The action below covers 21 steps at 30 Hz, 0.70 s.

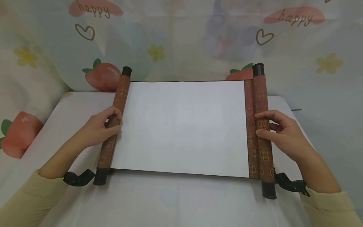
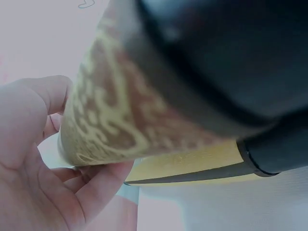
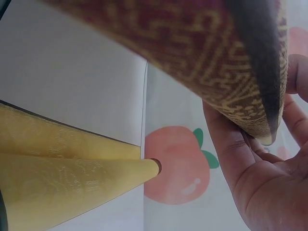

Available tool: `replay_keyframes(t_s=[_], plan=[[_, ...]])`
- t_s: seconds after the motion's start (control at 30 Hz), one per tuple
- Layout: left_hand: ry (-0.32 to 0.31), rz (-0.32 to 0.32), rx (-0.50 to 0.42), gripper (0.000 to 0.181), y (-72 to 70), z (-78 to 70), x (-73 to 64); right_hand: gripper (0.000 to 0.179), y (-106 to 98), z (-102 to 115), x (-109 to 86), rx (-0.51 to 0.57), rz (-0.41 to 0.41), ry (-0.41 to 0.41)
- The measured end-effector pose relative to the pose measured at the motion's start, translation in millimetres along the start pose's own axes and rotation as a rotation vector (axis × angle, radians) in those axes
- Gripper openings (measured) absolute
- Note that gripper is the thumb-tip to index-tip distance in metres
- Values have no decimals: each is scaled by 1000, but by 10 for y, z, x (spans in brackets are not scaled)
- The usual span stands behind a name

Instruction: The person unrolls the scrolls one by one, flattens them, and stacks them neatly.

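Note:
A hanging scroll is spread between both hands, its blank white sheet [image 1: 184,126] facing me. My left hand [image 1: 102,126] grips the left brown patterned roller [image 1: 106,149], fingers over it and thumb lower down near the sheet's edge. My right hand [image 1: 283,130] holds the thicker right roller [image 1: 263,97] the same way, fingers and thumb at its inner side. Both rollers have black end caps; the left one tilts outward at its near end. In the wrist views each roller fills the foreground, with the left hand [image 2: 43,159] and right hand [image 3: 269,183] curled around the patterned cloth.
Beneath the scroll lies a white-covered table [image 1: 136,201]. Behind it hangs a printed cloth [image 1: 181,37] with peaches, flowers and hearts. A yellow roll [image 3: 72,187] shows below the sheet in the right wrist view. Black camera mounts [image 1: 78,178] sit at both wrists, close to the rollers.

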State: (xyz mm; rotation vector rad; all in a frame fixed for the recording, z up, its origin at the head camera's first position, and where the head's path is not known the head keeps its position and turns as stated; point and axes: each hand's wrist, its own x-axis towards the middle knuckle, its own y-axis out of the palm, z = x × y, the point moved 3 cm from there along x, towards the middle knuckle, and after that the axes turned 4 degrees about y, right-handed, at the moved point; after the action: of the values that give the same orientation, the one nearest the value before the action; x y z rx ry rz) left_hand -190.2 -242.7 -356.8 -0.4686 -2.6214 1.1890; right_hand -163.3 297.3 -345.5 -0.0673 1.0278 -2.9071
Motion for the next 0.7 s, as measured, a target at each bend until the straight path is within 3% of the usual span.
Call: replay_keyframes(t_s=[0.33,0.53,0.7], plan=[[2,1,30,10,-20,46,-35,45,-27,-32,3,22,25,-32],[-5,16,25,21,-35,68,-47,45,-51,-64,-1,10,24,-23],[-29,9,23,18,-77,88,-58,44,-46,-85,-6,-5,12,-8]])
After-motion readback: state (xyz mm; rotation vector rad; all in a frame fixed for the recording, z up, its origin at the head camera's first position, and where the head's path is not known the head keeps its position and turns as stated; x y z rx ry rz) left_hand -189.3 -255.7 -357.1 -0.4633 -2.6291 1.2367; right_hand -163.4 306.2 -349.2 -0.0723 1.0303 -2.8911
